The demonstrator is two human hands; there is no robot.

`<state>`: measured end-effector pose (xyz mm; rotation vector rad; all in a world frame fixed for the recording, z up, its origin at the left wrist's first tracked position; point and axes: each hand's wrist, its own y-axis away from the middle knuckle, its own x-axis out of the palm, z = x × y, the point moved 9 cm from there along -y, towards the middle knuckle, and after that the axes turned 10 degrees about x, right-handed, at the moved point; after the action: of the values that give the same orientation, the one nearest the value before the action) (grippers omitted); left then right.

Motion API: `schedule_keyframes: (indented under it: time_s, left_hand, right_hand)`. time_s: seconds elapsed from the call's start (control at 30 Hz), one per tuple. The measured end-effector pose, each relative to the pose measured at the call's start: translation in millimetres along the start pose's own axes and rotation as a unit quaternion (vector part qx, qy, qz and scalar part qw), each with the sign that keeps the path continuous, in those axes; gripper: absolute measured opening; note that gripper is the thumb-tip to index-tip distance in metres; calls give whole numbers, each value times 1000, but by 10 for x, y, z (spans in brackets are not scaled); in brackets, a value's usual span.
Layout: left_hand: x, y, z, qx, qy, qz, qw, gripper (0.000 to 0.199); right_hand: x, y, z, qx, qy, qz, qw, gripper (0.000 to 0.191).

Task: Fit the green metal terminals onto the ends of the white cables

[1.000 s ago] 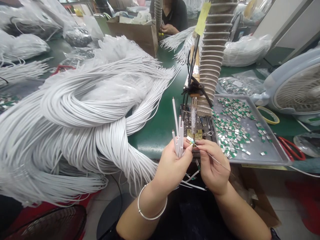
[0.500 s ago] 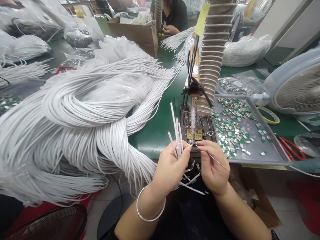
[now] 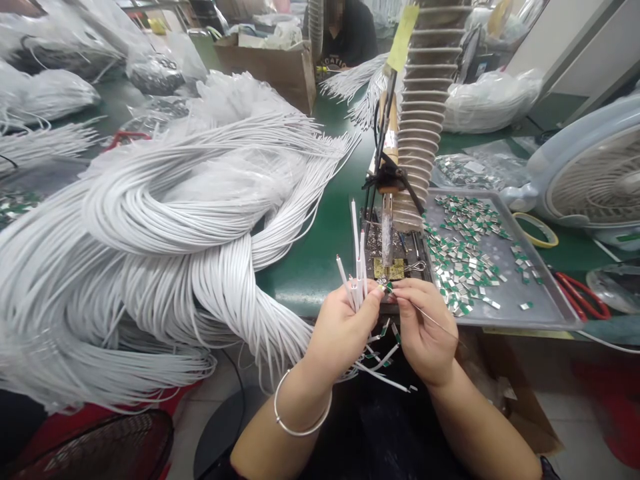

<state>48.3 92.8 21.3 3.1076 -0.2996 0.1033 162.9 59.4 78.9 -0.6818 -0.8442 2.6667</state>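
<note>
My left hand (image 3: pixel 345 333) is closed around several white cables (image 3: pixel 361 257), whose ends stick up above the fist. A small green circuit board (image 3: pixel 389 287) shows at its thumb and fingertip, just below the tip of an upright soldering iron (image 3: pixel 387 230). In a pinch, my right hand (image 3: pixel 427 333) has a thin solder wire (image 3: pixel 436 323), its end close to that board. Whether the wire touches the iron is too small to tell. Below my hands, more cable ends with little green boards (image 3: pixel 395 333) hang down.
Right of the iron lies a grey tray (image 3: pixel 543 307) of loose boards, near red-handled pliers (image 3: pixel 583 297), a tape roll (image 3: pixel 535 230) and a fan (image 3: pixel 595 173). A ribbed duct (image 3: pixel 425 120) stands behind the iron. Bundled white cables (image 3: pixel 200 227) cover the left. A person (image 3: pixel 350 33) sits opposite.
The upper cable ends in my left hand have shifted slightly right. The green board now shows at my left fingertips. The hand of the person opposite has dropped out of sight.
</note>
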Motion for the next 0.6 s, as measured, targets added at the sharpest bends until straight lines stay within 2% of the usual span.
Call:
schedule_keyframes:
  time_s: [0.6]
  left_hand:
    - [-29,0,-86,23,18,-10,1000,20]
  right_hand:
    - [-21,-80,108,-33,5,-17,999,24]
